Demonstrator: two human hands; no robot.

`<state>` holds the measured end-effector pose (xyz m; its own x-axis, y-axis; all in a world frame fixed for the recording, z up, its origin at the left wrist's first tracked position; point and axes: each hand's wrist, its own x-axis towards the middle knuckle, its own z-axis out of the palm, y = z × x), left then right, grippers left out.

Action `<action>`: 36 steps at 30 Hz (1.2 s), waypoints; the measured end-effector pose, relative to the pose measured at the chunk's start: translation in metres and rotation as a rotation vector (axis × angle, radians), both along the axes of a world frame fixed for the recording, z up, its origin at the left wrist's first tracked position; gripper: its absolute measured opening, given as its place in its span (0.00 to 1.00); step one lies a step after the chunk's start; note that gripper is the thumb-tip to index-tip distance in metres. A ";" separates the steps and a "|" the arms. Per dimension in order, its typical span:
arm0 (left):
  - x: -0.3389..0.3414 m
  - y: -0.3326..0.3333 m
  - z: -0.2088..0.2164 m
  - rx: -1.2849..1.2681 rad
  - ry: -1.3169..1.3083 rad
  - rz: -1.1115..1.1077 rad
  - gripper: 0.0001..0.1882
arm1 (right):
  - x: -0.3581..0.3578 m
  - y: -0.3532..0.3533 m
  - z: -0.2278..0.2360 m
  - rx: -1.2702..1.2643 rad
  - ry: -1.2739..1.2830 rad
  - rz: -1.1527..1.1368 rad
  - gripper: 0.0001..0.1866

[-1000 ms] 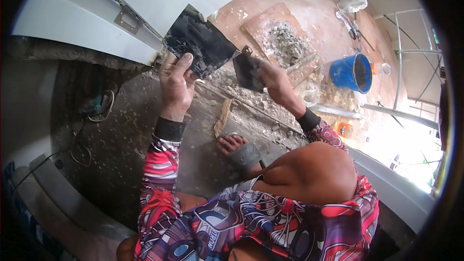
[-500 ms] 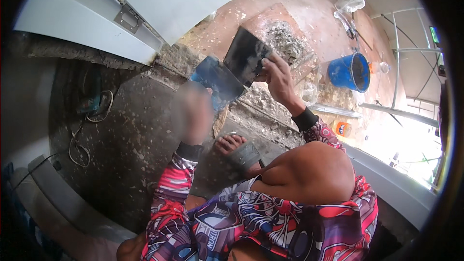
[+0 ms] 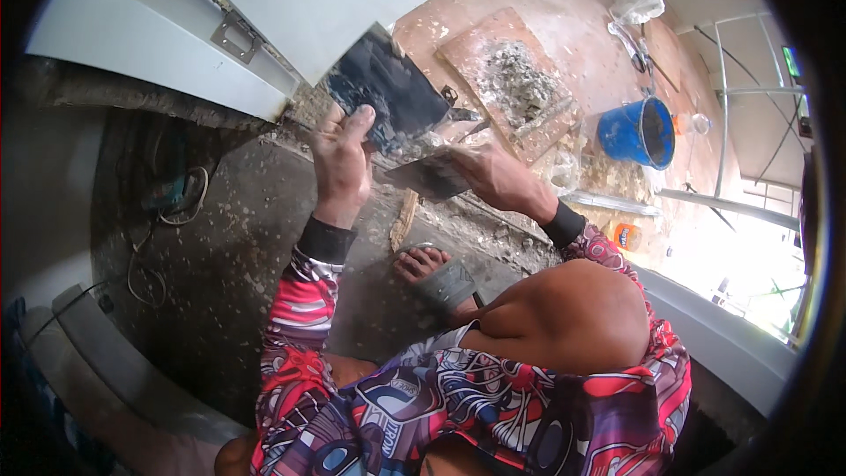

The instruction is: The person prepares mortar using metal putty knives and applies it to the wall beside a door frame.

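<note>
My left hand (image 3: 342, 159) is closed on the edge of a dark rectangular plate (image 3: 392, 84), its thumb over the face, which is smeared with grey mortar. In my right hand (image 3: 507, 178) is a second dark flat plate (image 3: 429, 178), tilted and seen partly from its edge. That plate meets or overlaps the lower edge of the first, where wet mortar gathers; my right fingers are partly hidden. Both plates are above a broken concrete strip (image 3: 493, 234) in the floor. Beyond my right hand, a pile of grey mortar (image 3: 520, 79) lies on a reddish-brown board (image 3: 458, 53).
A blue bucket (image 3: 621, 137) leans at the right, near a metal rack (image 3: 724, 123). White door panels (image 3: 264, 0) rise at the upper left. A power tool (image 3: 166, 189) with a cable lies at the left. My sandalled foot (image 3: 436, 273) is below the plates.
My left hand has turned its plate upward, showing the mortar-smeared face. My right hand has come down and tipped its plate flatter, against or over the lower edge of the other.
</note>
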<state>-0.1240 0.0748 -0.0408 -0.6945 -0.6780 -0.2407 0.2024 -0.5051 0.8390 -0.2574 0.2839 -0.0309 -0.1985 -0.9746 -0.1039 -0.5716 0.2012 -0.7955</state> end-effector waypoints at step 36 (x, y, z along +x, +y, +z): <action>-0.048 0.076 0.021 0.338 0.079 -0.302 0.07 | 0.008 0.063 -0.027 0.050 -1.305 -1.403 0.04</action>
<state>-0.1722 0.1503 -0.0199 -0.8739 -0.3349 -0.3524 0.0605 -0.7942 0.6047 -0.2496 0.3465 -0.0577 -0.5116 -0.1997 -0.8357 0.8569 -0.0475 -0.5133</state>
